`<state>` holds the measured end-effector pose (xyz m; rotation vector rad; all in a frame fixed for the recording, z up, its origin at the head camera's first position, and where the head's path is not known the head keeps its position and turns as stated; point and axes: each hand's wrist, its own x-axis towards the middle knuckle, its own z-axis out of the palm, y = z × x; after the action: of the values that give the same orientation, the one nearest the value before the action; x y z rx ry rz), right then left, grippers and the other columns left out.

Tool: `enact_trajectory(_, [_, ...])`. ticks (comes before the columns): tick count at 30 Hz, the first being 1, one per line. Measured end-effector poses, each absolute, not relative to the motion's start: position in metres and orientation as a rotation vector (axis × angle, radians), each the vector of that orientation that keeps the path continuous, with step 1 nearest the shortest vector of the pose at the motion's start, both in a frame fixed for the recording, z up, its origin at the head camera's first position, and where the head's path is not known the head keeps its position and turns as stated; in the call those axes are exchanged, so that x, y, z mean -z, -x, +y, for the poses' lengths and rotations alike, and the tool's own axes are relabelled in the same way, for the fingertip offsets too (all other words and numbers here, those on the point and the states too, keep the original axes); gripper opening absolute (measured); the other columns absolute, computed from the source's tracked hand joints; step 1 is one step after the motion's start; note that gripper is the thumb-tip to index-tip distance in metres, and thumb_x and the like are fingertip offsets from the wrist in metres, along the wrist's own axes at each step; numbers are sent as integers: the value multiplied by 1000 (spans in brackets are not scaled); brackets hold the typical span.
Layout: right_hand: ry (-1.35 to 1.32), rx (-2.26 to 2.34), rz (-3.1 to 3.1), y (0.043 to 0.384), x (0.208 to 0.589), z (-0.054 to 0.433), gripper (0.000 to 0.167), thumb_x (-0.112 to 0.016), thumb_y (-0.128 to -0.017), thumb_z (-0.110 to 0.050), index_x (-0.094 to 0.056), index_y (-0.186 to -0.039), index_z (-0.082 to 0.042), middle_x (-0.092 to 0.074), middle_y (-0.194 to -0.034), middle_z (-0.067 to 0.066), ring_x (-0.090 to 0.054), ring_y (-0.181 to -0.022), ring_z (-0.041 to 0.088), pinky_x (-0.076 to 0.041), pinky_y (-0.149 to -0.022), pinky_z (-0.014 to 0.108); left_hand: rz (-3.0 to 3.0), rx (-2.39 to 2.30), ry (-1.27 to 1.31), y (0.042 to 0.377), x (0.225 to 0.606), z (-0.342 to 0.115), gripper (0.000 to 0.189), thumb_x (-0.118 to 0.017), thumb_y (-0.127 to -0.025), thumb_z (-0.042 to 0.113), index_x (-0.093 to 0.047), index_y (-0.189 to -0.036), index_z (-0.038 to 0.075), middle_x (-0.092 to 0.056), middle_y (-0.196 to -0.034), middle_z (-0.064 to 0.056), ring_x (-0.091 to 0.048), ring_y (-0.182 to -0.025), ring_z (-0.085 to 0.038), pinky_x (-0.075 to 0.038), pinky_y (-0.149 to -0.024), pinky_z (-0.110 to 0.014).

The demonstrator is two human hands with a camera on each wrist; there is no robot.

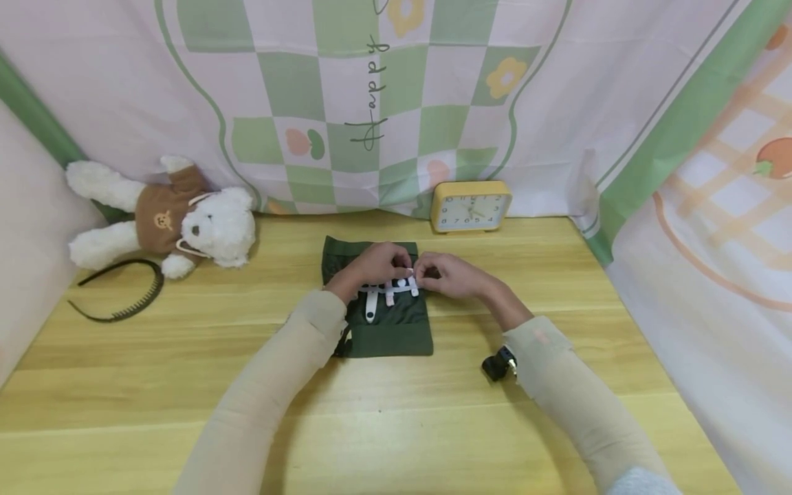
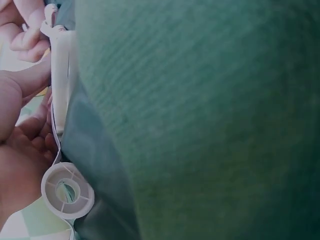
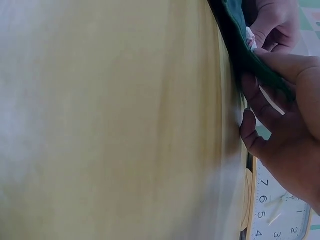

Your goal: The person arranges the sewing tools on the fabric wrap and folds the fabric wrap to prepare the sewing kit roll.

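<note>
A dark green fabric roll [image 1: 392,338] lies unfolded on the table, with a white elastic strip across it. Tucked along the strip are a white flat piece with a dark dot [image 1: 371,306] and small pink-and-white pieces [image 1: 390,295]. A white spool [image 2: 52,200] shows at the strip in the left wrist view. My left hand [image 1: 379,265] pinches a small pink-and-white piece [image 3: 251,38] near the roll's right side; its fingertips are partly hidden. Beside it, my right hand [image 1: 454,275] grips the roll's edge, thumb above and fingers beneath.
A yellow clock [image 1: 471,206] stands at the back against a patterned curtain [image 1: 346,89]. To the left lie a white plush bear [image 1: 229,227] in a brown top and a black headband [image 1: 133,313]. The wooden table [image 1: 383,440] extends towards me.
</note>
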<state>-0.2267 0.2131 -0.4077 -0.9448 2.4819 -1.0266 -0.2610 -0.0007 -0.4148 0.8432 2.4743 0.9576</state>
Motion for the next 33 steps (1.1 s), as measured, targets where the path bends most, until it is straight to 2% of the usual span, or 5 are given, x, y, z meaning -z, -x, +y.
enact_trajectory(12, [1001, 920, 2528, 227, 406, 210, 12, -60, -101, -2, -65, -91, -6, -60, -96, 5, -55, -87, 19, -48, -79, 38, 2442, -972, -885, 263, 415, -2, 9, -71, -98, 18, -77, -98, 11, -70, -91, -1, -61, -75, -16, -48, -71, -30])
enact_trajectory(26, [992, 830, 2556, 229, 405, 209, 14, -58, -102, -2, -64, -90, -8, -57, -93, 4, -53, -84, 19, -47, -76, 37, 2426, -930, -1002, 263, 413, -4, 13, -71, -97, 15, -80, -106, 10, -74, -98, -1, -64, -79, -14, -51, -75, -29])
enact_trajectory(33, [989, 820, 2559, 230, 403, 209, 15, -60, -101, -2, -66, -89, -8, -59, -94, 4, -54, -85, 19, -48, -77, 37, 2417, -956, -963, 263, 413, -6, 15, -70, -98, 14, -79, -109, 10, -74, -103, -2, -65, -84, -15, -52, -79, -31])
